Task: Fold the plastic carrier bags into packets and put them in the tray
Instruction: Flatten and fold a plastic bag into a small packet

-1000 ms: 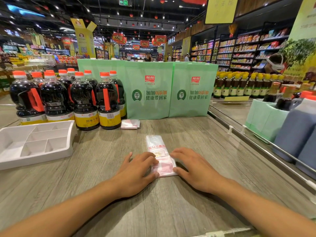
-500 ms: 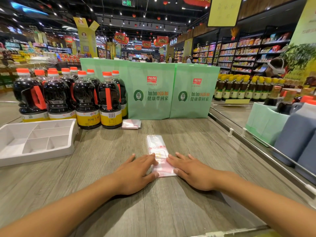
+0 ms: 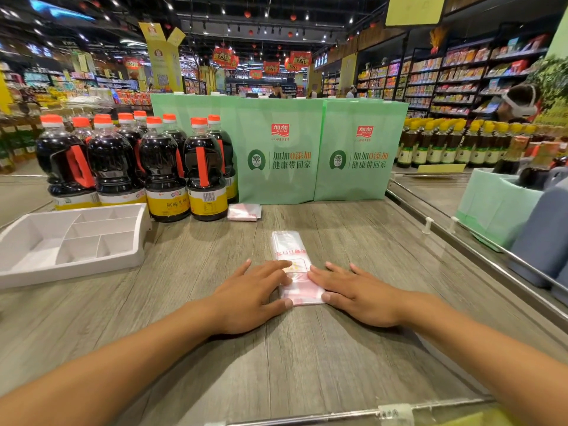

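Note:
A clear plastic carrier bag [image 3: 290,250] with red print lies folded into a long narrow strip in the middle of the wooden table. My left hand [image 3: 250,298] lies flat at its near left edge, fingers straight and pressing on it. My right hand [image 3: 358,295] lies flat at the near right edge, fingertips on the strip. A folded bag packet [image 3: 244,212] sits further back by the bottles. The white divided tray [image 3: 70,244] stands at the left, with nothing in its compartments.
Several dark soy sauce bottles [image 3: 163,170] stand behind the tray. Two green paper bags [image 3: 313,152] stand upright at the back. A metal rail [image 3: 461,241] edges the table on the right, with more bottles and a green bag beyond.
Both hands have slid closer together on the near end of the strip. The bag itself has stayed in place.

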### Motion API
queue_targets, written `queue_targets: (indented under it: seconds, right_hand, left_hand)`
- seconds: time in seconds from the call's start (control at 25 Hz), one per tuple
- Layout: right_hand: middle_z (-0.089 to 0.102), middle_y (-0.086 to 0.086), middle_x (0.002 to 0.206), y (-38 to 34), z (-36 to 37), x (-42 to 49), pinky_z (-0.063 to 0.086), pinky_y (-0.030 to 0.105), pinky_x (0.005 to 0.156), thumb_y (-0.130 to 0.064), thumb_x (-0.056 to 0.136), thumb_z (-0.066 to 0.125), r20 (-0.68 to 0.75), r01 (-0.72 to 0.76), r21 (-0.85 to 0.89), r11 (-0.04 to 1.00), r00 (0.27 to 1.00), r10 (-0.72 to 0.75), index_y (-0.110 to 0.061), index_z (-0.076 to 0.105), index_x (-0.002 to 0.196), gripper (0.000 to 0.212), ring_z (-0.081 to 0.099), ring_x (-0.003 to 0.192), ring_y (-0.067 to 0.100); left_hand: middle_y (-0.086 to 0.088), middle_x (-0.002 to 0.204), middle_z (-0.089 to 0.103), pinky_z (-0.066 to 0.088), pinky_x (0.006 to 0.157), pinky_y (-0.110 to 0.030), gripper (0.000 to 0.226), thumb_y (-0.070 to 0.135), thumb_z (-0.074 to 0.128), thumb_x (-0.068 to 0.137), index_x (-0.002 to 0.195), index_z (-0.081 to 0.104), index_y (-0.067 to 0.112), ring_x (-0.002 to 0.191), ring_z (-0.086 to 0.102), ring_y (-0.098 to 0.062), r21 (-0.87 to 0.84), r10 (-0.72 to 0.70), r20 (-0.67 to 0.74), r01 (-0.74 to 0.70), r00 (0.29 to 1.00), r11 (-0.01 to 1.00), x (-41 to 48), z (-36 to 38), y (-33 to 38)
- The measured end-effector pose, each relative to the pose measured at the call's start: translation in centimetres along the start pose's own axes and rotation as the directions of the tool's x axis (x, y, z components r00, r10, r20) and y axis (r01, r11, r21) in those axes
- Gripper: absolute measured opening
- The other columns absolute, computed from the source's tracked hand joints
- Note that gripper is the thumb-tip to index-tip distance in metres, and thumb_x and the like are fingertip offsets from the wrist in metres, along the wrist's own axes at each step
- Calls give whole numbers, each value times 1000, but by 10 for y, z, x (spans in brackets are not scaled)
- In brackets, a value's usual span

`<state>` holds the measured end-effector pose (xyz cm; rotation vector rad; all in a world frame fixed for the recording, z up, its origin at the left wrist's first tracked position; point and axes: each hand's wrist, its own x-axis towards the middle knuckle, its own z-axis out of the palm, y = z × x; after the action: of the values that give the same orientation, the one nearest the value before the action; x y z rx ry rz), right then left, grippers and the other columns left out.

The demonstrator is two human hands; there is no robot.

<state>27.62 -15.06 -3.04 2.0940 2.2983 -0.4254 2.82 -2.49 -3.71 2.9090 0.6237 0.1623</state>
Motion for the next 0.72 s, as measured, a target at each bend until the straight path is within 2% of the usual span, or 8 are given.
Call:
queue_targets:
  seconds: [0.12, 0.24, 0.36, 0.44, 0.56, 0.64, 0.72]
  right_hand:
    - [5, -31, 165, 2, 3, 1, -7, 34, 126, -59, 105, 31, -72, 32, 20, 999, 997, -30, -44, 15, 160, 60, -8, 151, -8]
    - [17, -28, 164, 4, 2, 2, 0, 31, 126, -61, 103, 38, -143, 71, 18, 997, 987, -68, -40, 24, 160, 61, 0, 152, -8]
    - [22, -25, 164, 2, 1, 0, 7, 28, 126, -61, 101, 45, -167, 98, 8, 995, 981, -95, -38, 27, 159, 65, 8, 152, -6]
    - [31, -22, 162, 1, 0, -1, 16, 27, 124, -63, 99, 48, -200, 97, 9, 995, 975, -93, -37, 32, 157, 66, 21, 150, -3]
    - [55, -18, 143, -4, -3, -1, 42, 34, 110, -69, 100, 36, -263, 96, 47, 994, 962, -80, -38, 45, 149, 59, 51, 128, 3]
    - [63, -20, 129, -8, -5, -2, 50, 36, 97, -71, 100, 26, -314, 112, 97, 989, 946, -77, -40, 50, 143, 58, 59, 112, 2]
    - [66, -22, 124, -10, -7, -4, 52, 36, 90, -72, 100, 23, -366, 132, 135, 982, 928, -74, -42, 51, 141, 58, 63, 105, 2]
  left_hand:
    - [20, 149, 40, 19, 124, -39, 50, 68, 45, 96, 132, 51, 35, 137, 39, -4, 6, 46, -74, -46, 996, 999, 3, -1, -4]
    - [18, 140, 52, 38, 111, -30, 52, 70, 52, 92, 129, 58, 33, 127, 49, -4, -58, 70, -128, -78, 989, 995, 3, -3, -5]
    - [17, 137, 59, 45, 105, -30, 51, 65, 56, 93, 131, 63, 31, 125, 53, -1, -80, 70, -185, -86, 980, 993, 1, -4, -6]
    - [17, 135, 62, 46, 105, -31, 51, 61, 58, 93, 132, 63, 30, 122, 55, -1, -99, 50, -197, -71, 979, 993, 0, -6, -5]
    - [19, 126, 65, 49, 97, -30, 54, 65, 59, 88, 132, 61, 34, 113, 58, 1, -173, 30, -180, -62, 983, 983, -2, -9, -4]
    - [20, 122, 66, 51, 93, -29, 46, 57, 65, 90, 130, 60, 35, 109, 59, 2, -241, 8, -193, -55, 981, 969, -3, -9, -6]
    - [19, 119, 69, 52, 93, -28, 33, 44, 67, 95, 125, 64, 31, 108, 61, 4, -305, -31, -230, -41, 973, 952, -2, -9, -8]
